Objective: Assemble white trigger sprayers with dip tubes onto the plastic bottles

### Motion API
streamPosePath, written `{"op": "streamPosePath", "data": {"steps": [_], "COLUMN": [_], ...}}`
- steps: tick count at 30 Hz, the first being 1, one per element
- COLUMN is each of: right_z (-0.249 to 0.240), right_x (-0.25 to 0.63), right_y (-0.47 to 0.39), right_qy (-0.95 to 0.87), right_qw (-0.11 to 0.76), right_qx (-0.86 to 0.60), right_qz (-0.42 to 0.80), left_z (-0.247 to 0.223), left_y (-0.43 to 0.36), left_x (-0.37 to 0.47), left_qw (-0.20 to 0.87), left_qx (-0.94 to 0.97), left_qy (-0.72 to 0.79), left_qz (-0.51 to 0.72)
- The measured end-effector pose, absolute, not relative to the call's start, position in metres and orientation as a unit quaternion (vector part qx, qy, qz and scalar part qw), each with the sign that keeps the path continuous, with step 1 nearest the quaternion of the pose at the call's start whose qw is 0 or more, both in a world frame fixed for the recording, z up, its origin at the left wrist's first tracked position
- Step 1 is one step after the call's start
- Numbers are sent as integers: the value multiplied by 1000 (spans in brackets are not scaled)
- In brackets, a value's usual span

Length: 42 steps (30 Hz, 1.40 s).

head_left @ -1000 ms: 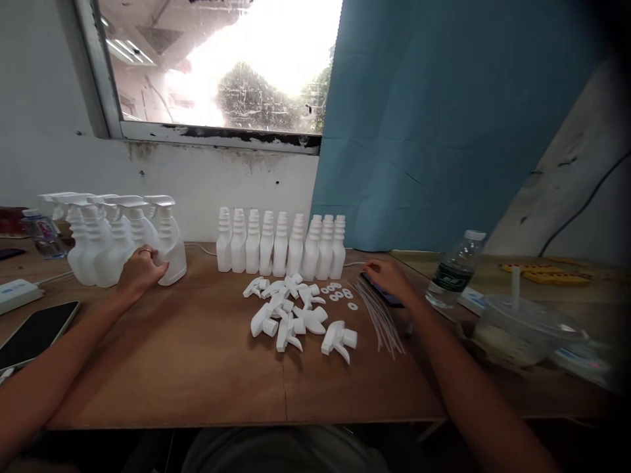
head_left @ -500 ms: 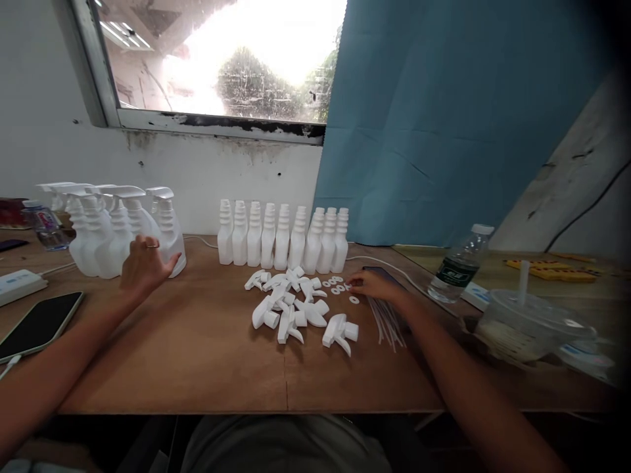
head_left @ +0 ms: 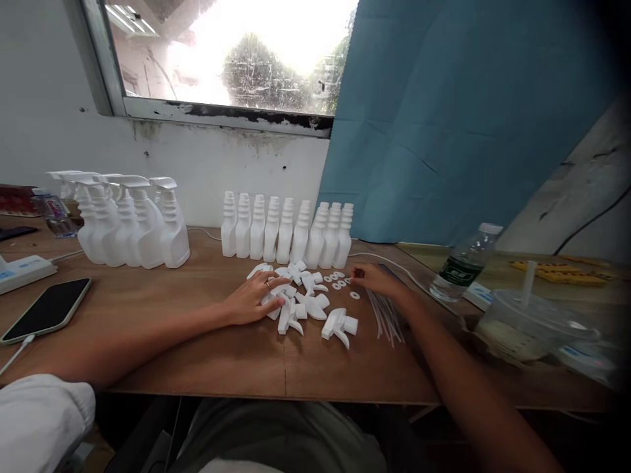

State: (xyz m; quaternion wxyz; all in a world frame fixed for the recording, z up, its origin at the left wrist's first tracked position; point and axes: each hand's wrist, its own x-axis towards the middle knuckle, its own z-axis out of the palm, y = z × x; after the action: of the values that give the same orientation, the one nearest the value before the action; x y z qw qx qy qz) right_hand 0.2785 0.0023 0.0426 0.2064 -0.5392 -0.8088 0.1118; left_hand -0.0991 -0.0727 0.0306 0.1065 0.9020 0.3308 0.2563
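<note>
My left hand [head_left: 254, 297] reaches over the left side of a pile of white trigger spray heads [head_left: 313, 305], fingers stretched and apart, partly covering several of them. At the right of the pile lie small white ring washers [head_left: 355, 295]. My right hand [head_left: 373, 277] is beside these rings, its fingertips drawn together in a pinch; whatever is between them is too small to make out. Thin white dip tubes [head_left: 385, 318] lie just below that hand. One spray head [head_left: 339, 326] rests apart from the pile, nearer the front edge.
Behind the pile stands a row of open white bottles [head_left: 271, 230]. Bottles with spray heads fitted [head_left: 133, 226] stand at the left, above a phone [head_left: 46, 309] on a cable. At the right are a water bottle [head_left: 461, 266] and a lidded plastic cup [head_left: 522, 328].
My left hand has moved right, from the fitted spray bottles to the pile of spray heads. My right hand stays by the rings, raised slightly. The view has shifted a little.
</note>
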Motion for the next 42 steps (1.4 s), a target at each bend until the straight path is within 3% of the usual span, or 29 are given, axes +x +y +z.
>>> {"op": "streamPosePath", "data": {"steps": [7, 13, 24, 31, 34, 38, 42], "right_z": [47, 64, 87, 80, 72, 62, 51], "right_x": [274, 263, 214, 179, 164, 145, 131], "right_y": [0, -13, -59, -114, -132, -147, -155], "right_qy": [-812, -827, -839, -825, -824, -818, -838], "right_qw": [224, 277, 344, 405, 448, 494, 491], "right_qx": [-531, -488, -414, -390, -339, -285, -227], "right_qz": [93, -15, -79, -54, -69, -78, -75], "left_z": [25, 31, 30, 39, 50, 56, 41], "left_y": [-62, -58, -46, -52, -64, -95, -125], "left_x": [-96, -101, -106, -111, -110, -107, -103], "left_qw": [160, 213, 170, 59, 104, 238, 308], "left_qx": [880, 852, 861, 872, 854, 822, 815], "left_qy": [345, 372, 381, 368, 349, 324, 304], "left_qz": [284, 302, 291, 318, 371, 404, 386]}}
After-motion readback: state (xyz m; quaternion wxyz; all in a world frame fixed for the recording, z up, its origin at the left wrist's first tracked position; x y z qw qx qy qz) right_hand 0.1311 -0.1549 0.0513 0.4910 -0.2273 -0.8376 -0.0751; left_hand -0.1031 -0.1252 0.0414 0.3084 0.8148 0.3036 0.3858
